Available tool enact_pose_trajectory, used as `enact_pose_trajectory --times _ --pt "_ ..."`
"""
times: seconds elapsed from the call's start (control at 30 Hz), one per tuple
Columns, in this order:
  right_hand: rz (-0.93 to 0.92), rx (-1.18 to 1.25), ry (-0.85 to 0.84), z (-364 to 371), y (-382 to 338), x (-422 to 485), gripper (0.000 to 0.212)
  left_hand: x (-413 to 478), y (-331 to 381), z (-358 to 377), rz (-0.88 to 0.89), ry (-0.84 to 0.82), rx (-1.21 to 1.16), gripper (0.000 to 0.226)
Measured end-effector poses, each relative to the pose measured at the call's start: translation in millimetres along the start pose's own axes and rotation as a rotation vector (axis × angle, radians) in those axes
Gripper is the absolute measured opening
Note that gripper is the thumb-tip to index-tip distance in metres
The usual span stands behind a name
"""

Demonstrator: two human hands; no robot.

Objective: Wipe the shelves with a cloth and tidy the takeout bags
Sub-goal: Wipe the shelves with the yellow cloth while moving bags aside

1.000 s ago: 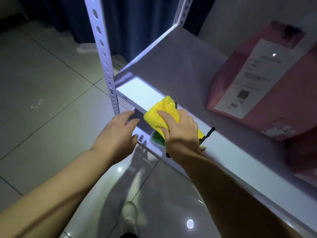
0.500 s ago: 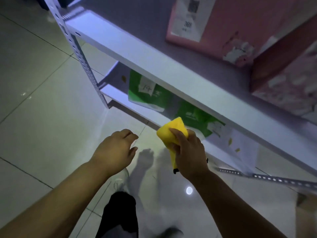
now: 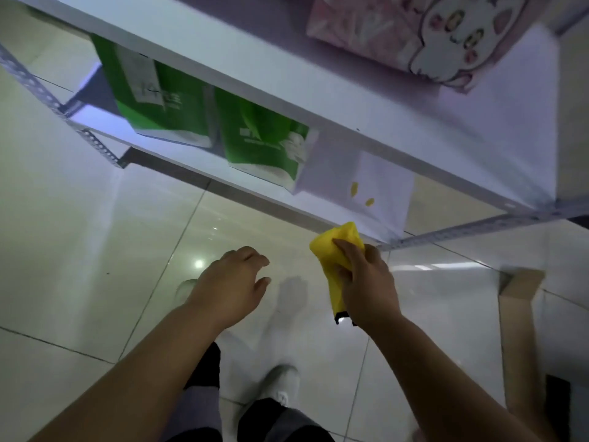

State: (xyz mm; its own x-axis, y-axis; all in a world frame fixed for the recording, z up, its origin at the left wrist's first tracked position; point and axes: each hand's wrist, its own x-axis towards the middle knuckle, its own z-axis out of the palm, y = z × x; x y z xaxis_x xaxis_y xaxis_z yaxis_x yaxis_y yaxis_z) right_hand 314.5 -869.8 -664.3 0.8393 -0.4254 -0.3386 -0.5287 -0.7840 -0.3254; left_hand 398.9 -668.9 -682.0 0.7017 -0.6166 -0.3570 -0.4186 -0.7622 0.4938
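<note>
At about five o'clock from the frame's centre, I see my right hand [image 3: 366,282] with its fingers [image 3: 345,250] wrapped around the yellow cloth [image 3: 334,253], just below the lower shelf's front edge [image 3: 255,193]. My left hand [image 3: 229,282] hangs at six o'clock, its fingers loosely spread and holding nothing. Two green bags [image 3: 255,138] and a white bag [image 3: 366,186] stand on the lower shelf at twelve o'clock; a pink bag [image 3: 398,30] sits on the upper shelf [image 3: 223,49] at one o'clock.
</note>
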Motion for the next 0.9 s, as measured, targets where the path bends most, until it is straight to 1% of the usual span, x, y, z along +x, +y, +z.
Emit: enact_pose_trajectory --times 0.1,0.23,0.37,0.47,0.6,0.7,0.8,0.9 --pt "0.067 0.012 0.011 6 33 10 0.045 24 18 25 0.032 -0.01 -0.035 0.037" --pt "0.14 0.062 0.045 31 64 39 0.045 69 19 58 0.066 -0.026 -0.047 0.037" --pt "0.171 0.086 0.093 64 92 79 0.045 120 8 90 0.099 -0.028 -0.004 0.038" --pt "0.172 0.088 0.135 87 113 112 0.045 161 5 113 0.167 -0.034 0.04 0.04" --pt "0.196 0.099 0.235 109 141 151 0.044 216 0 139 0.269 -0.009 0.126 0.038" --pt "0.203 0.13 0.335 120 160 174 0.044 256 -2 155 0.333 0.055 0.194 0.037" --pt "0.242 0.151 0.446 125 175 193 0.044 286 0 169 0.346 0.122 0.206 0.045" --pt "0.319 0.17 0.57 131 188 209 0.044 305 -8 181 0.352 0.095 0.295 0.053"
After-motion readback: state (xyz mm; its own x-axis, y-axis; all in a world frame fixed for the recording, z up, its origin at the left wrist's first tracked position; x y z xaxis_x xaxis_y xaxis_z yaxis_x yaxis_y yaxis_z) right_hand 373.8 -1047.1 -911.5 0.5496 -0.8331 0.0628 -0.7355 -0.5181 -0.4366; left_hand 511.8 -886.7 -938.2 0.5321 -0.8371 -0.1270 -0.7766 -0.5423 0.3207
